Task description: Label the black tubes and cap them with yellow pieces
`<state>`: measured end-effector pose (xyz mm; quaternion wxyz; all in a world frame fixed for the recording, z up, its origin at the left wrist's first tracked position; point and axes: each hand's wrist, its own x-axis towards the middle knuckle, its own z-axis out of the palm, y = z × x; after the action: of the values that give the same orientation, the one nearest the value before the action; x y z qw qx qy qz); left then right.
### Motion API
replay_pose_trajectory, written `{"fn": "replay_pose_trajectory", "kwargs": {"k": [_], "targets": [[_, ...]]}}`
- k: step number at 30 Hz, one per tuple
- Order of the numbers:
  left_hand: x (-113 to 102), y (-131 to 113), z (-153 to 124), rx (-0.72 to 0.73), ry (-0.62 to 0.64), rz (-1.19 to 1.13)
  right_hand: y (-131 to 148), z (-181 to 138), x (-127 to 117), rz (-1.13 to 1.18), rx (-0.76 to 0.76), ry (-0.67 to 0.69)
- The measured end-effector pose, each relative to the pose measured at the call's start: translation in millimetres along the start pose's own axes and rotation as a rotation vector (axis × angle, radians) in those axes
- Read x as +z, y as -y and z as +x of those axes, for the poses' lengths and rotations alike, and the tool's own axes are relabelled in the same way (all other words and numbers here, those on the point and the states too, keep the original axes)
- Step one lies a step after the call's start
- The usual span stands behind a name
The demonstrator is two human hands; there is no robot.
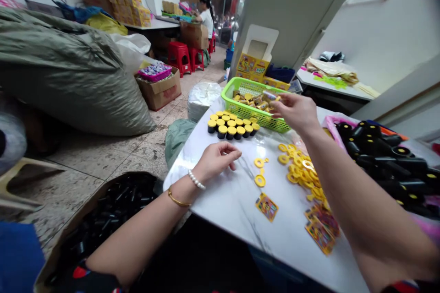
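Observation:
My left hand point(220, 159) rests low over the white table point(220, 210), its fingers curled in loosely with nothing visible in them. Just beyond it stand several black tubs with yellow lids point(231, 128) in a tight group. My right hand point(292, 109) is raised at the right rim of the green basket point(245, 111), fingers closed on a small labelled tub point(270, 95), partly hidden and blurred. Labelled tubs point(252, 100) with yellow lids lie heaped inside the basket. Yellow ring wands point(297, 167) are piled below my right forearm, with two loose ones point(260, 180) nearer the middle.
Printed cards point(266, 207) lie toward the front edge. A pink-lined container of black tubs point(381, 160) stands at right; a bin of black parts point(113, 215) is at lower left. Large sacks point(68, 73) fill the left. A person point(207, 18) sits at a far table.

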<state>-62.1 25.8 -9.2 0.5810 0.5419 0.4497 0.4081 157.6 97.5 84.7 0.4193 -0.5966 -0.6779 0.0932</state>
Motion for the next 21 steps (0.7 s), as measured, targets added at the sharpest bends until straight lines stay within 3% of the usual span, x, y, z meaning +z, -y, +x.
{"fn": "replay_pose_trajectory", "kwargs": {"k": [3,6,10,14,18,21], "targets": [[-2.5,0.9,-0.3,0.050,-0.058,0.138,1.5,-3.5,-4.9,-0.174,0.049,0.069],[-3.8,-0.6,-1.5,0.099,-0.131,0.253,-1.8,-57.6,-12.4,-0.383,-0.052,0.174],[3.2,-1.0,-3.9,0.214,0.032,0.402,-20.2,-130.0,-27.1,-0.362,-0.118,0.268],[14.7,1.6,-8.3,0.329,0.096,0.579,-30.7,-156.3,-13.1,-0.277,-0.122,0.475],[14.7,3.6,-12.7,0.403,0.036,0.590,-35.6,-152.3,8.2,-0.495,-0.230,0.423],[9.5,3.7,-13.1,0.368,-0.095,0.602,-42.9,-149.0,-6.6,-0.680,-0.245,0.273]]}}
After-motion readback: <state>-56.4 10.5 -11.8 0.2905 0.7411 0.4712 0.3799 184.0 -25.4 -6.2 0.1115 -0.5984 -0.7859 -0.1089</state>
